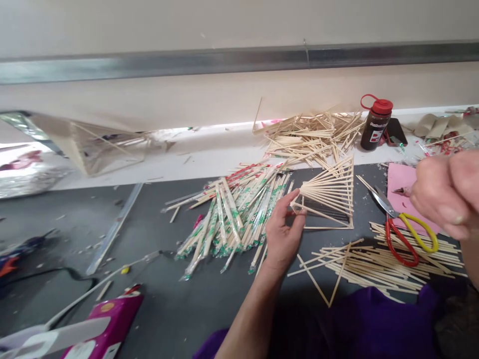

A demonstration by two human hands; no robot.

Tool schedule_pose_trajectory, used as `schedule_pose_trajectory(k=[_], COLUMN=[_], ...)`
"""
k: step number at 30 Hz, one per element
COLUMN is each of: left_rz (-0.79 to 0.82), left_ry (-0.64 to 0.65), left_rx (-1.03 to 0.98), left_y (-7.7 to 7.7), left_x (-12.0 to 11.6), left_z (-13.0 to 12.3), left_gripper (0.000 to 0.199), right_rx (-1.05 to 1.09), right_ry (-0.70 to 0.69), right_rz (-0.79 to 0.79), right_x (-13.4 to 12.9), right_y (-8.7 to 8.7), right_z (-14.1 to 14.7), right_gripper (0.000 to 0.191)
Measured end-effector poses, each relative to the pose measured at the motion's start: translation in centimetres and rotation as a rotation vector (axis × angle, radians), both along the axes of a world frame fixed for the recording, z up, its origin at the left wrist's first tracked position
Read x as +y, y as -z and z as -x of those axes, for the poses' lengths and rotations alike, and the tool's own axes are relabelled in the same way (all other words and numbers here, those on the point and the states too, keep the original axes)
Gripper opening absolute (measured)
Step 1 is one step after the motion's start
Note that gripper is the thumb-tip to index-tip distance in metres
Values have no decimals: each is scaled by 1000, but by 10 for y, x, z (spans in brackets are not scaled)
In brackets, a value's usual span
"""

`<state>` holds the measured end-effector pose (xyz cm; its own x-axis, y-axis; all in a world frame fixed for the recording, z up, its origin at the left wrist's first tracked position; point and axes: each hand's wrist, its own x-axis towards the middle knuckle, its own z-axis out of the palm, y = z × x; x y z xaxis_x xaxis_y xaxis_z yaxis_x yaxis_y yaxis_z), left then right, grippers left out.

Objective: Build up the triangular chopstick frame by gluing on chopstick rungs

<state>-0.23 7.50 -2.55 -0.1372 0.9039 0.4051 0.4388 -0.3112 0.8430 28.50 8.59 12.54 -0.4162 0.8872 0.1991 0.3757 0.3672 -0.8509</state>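
My left hand (283, 233) grips the near-left corner of a fan-shaped frame of thin wooden sticks (329, 192), thumb and fingers on either side of it. The sticks spread from that corner to an upright edge on the right. Close to the camera, my right hand (445, 194) is raised with its fingers curled. A small pointed tip (402, 191) shows beside it; whether the hand holds it I cannot tell. Scissors (392, 212) with one red and one yellow handle lie between the frame and my right hand, partly over pink paper (400, 174).
Wrapped chopsticks (239, 214) lie heaped left of the frame. Loose sticks are piled by the wall (310, 134) and near me (374, 264). A dark bottle (375, 127) with red lid stands behind. Leftward are a stick frame (108, 149), a clear strip (116, 227) and a magenta box (108, 324).
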Motion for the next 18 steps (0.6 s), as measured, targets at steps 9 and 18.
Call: schedule_pose_trajectory(k=[9,18], left_rz=[3,-18], left_ry=[-12,-10], left_rx=[-30,-38], left_y=[5,8], left_x=[4,6], left_z=[-2,-3], left_gripper=[38,36], right_rx=[301,-379], right_ry=[146,350], right_rz=[479,88], right_x=[-25,-12], right_y=[72,130], right_z=[28,43], right_gripper=[21,14])
